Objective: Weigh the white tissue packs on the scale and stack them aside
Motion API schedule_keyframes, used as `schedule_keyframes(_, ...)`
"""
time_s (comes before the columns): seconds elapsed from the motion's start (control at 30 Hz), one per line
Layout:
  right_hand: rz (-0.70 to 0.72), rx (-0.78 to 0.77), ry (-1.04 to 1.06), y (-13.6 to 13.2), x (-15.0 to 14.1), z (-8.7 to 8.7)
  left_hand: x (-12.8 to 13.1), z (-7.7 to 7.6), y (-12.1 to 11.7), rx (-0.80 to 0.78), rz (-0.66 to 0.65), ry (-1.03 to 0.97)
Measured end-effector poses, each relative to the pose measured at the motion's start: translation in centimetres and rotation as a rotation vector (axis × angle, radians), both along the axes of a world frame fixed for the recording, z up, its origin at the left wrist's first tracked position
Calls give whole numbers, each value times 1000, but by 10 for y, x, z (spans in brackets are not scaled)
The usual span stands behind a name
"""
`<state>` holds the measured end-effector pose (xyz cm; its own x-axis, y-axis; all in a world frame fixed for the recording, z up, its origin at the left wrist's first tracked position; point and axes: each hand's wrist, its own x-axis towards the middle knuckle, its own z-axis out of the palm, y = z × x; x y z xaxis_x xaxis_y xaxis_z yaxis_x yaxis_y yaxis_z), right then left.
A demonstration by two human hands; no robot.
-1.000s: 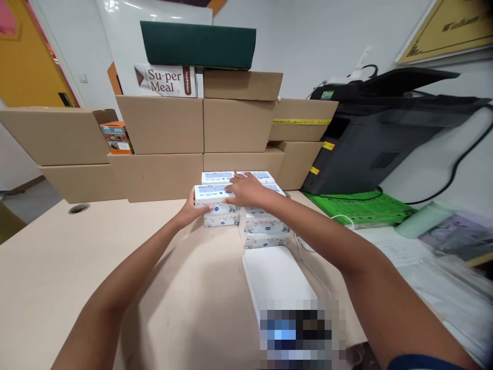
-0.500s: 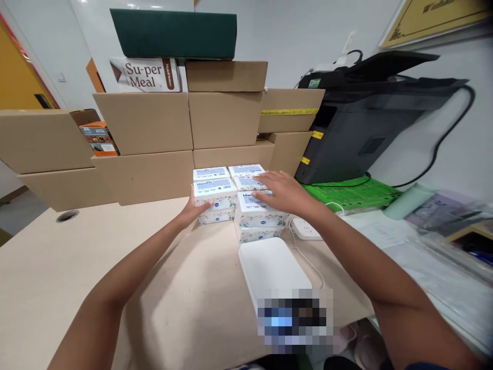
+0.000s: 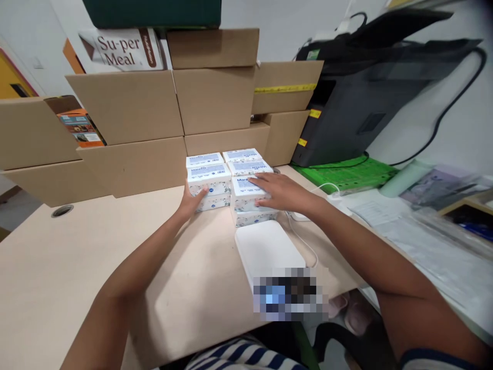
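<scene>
- Front left pack [image 3: 208, 180]: white, blue print on top, leafy pattern on its side; flat on a matching lower pack [image 3: 213, 203], the left hand [image 3: 190, 204] against its left end.
- Rear left pack [image 3: 204, 159]: same print, flat, just behind.
- Front right pack [image 3: 249, 194]: flat on another patterned pack [image 3: 254, 218], the right hand [image 3: 283, 192] touching it, fingers spread.
- Middle right pack [image 3: 248, 167] and far right pack [image 3: 242, 154]: flat in line behind, top print upside down.
- Both rows stand side by side on the worktop [image 3: 115, 231].
</scene>
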<state>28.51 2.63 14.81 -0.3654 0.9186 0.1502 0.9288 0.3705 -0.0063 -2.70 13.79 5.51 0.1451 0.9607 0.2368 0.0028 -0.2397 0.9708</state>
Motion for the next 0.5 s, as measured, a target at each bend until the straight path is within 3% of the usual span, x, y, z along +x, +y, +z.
schedule_keyframes(0.5, 14, 12, -29, 6, 8, -1, 12, -11, -17, 7, 61, -45)
